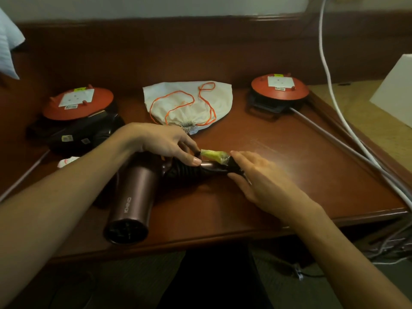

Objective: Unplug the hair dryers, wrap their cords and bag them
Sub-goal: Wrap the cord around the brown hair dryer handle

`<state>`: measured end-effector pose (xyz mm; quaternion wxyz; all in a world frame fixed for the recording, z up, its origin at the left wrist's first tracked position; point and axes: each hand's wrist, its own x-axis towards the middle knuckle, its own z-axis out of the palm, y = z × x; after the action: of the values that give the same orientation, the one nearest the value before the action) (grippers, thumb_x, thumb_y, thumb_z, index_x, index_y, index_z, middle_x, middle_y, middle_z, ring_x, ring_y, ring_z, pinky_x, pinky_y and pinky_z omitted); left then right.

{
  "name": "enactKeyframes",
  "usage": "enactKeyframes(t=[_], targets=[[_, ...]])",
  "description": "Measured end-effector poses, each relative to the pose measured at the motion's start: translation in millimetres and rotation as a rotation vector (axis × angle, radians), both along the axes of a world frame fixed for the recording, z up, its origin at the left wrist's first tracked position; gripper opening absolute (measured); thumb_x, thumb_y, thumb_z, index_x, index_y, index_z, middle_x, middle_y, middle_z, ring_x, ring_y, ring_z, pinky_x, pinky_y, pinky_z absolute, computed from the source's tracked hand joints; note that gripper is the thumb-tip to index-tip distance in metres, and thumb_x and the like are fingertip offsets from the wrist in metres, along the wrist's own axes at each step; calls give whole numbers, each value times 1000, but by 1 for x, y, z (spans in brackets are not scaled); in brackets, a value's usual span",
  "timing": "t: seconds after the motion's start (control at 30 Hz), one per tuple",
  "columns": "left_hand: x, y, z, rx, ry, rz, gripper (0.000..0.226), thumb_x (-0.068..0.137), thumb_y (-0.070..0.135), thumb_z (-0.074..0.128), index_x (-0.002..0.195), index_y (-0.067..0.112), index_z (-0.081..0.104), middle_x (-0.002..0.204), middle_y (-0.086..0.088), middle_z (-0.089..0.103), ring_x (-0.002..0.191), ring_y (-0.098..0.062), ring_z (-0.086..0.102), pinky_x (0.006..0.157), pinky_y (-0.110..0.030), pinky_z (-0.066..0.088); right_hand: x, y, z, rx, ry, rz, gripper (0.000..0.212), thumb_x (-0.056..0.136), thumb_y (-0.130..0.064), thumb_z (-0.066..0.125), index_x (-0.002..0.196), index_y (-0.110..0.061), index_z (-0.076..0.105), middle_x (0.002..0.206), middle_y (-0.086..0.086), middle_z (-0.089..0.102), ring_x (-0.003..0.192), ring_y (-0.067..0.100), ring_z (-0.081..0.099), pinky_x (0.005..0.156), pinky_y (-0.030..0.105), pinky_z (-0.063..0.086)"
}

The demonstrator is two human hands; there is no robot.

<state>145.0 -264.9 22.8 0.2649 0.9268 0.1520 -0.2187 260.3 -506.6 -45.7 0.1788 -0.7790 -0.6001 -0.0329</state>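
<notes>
- dryer (131,197) lies at the desk's (289,175) near edge, cord (185,171) wound round its handle.
- left hand (165,143) pinches the handle; right hand (256,177) grips the plug end, seemingly finishing the wrap.
- bag (189,103) waits behind, closed and perhaps filled; this dryer is unbagged.

Dim room, reddish wooden desk (289,175)

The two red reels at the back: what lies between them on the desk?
In the head view, a white bag with an orange drawstring lies between the left reel and right reel.
</notes>
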Motion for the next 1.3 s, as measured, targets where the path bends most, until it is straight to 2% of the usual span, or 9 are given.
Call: enactKeyframes(t=[0.1, 0.3, 0.43, 0.6, 0.73, 0.9, 1.03, 1.2, 1.3], targets=[[-2, 0, -3, 15, -25, -3, 57, 78, 70, 69, 125, 38, 67, 108, 13, 73, 106, -9, 65, 105, -38, 47, -3, 1, -2, 12, -42, 8, 55, 103, -33, 51, 150, -6, 39, 145, 13, 51, 129, 27, 51, 101, 36, 49], [-2, -2, -2, 21, -11, 30, 59, 84, 66, 68, 133, 33, 65, 117, 10, 70, 110, -11, 64, 102, -36, 48, 3, 5, -5, 4, 73, 0, 65, 100, -37, 55, 156, -18, 27, 149, 6, 41, 132, 18, 43, 104, 26, 41], [-4, -7, -1, 40, 5, 46, 64, 83, 67, 69, 137, 33, 61, 118, 12, 69, 110, -10, 62, 99, -34, 49, 12, 6, -6, 51, 268, -17, 56, 92, -34, 69, 142, -20, 50, 135, -3, 50, 112, 13, 55, 93, 19, 48], [-4, -35, -8, 177, -131, 2, 73, 89, 55, 71, 153, 37, 40, 141, 11, 54, 125, -12, 54, 110, -36, 44, 23, 10, -3, 197, 539, -62, 43, 77, -19, 84, 118, -19, 71, 112, -9, 63, 96, 8, 65, 87, 25, 57], [7, -57, -36, 159, -378, -3, 59, 89, 63, 65, 139, 33, 53, 134, 8, 62, 117, -15, 60, 101, -41, 51, 34, 13, -7, 244, 673, -20, 42, 75, -17, 86, 115, -12, 75, 101, 0, 72, 85, 16, 72, 79, 32, 60], [13, -49, -41, 26, -426, -16, 52, 92, 50, 70, 138, 28, 58, 125, 10, 65, 107, -9, 62, 89, -26, 51, 37, 14, -11, 324, 986, -21, 33, 80, -9, 82, 111, -7, 76, 82, 13, 77, 68, 20, 73, 58, 25, 57], [15, -42, -42, -39, -430, -34, 50, 92, 47, 71, 136, 26, 61, 123, 11, 67, 110, -5, 62, 89, -21, 50, 38, 18, -12, 331, 1007, -12, 29, 82, -12, 80, 111, -7, 76, 84, 15, 77, 70, 24, 73, 58, 28, 59], [16, -36, -39, -119, -398, -57, 54, 88, 46, 74, 137, 27, 61, 124, 12, 68, 116, -6, 62, 101, -32, 51, 41, 20, -14, 328, 1003, -33, 25, 84, -15, 79, 108, -7, 77, 87, 17, 77, 73, 27, 74, 61, 34, 61], [16, -36, -39, -151, -418, -58, 52, 87, 40, 79, 135, 26, 63, 120, 11, 69, 114, -6, 63, 102, -32, 51, 42, 23, -16, 351, 954, -57, 14, 87, -20, 77, 99, -13, 80, 84, 8, 78, 73, 18, 72, 68, 36, 59]])
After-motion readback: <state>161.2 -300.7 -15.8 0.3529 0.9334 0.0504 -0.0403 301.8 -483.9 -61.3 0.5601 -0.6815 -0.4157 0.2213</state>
